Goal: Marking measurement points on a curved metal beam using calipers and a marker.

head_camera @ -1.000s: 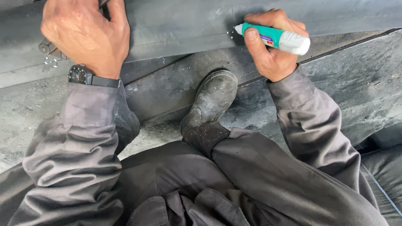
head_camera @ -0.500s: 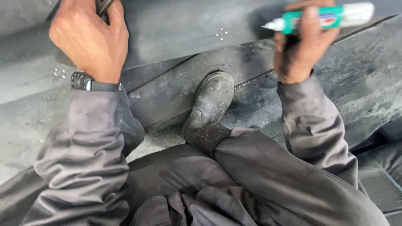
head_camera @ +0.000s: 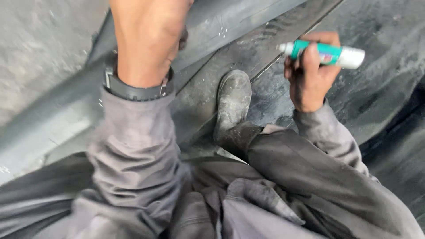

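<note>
Fingers [head_camera: 310,55] of right hand [head_camera: 312,84] wrapped shut round marker [head_camera: 338,54], thumb side towards the camera, grip taken about the teal middle of the barrel. Marker held clear of the metal, above and to the right of boot [head_camera: 233,102], not touching anything but the hand. Long axis close to level across the view, sloping slightly down to the right: white tip end to the left, white tail end sticking out to the right past the knuckles. Tip aimed left, towards the small white marks [head_camera: 222,31] on the grey beam [head_camera: 248,17]; marks up and to the left of the tip, apart from it, with a dark seam in the plate [head_camera: 389,66] between. Left hand [head_camera: 148,35] raised near the camera, large and blurred, back of the hand showing, fingertips hidden over the top edge; cannot tell whether open or closed, nor whether holding anything, though a small dark shape peeping out at its right edge. Black watch [head_camera: 133,90] on that wrist, grey sleeve [head_camera: 133,146] below. By reach, right hand the nearer to the marks in terms of the tip; left hand just beside them too, resting over the beam on their left. Grey trousers [head_camera: 310,177] bunched across the bottom of the view.
</note>
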